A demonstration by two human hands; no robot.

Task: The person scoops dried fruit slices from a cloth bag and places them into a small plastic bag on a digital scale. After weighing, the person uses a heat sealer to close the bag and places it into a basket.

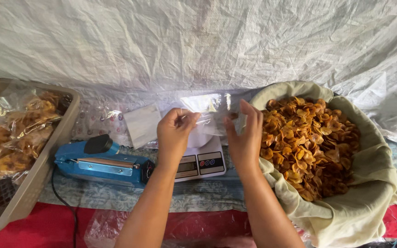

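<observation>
Above the scale [202,160], hands [210,133] apparently pinch bag [207,108] edges.

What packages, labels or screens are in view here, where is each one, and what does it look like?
Clear plastic bag: empty, held up between left hand and right hand.
Scale display: small grey screen on the white scale's front, behind the left wrist.
Scale button panel: dark rectangle with coloured round buttons.
Filled clear bags: golden chips, in the beige basket at left.

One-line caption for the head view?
Both hands hold a clear plastic bag above a scale, beside a chip-filled basket.
</observation>
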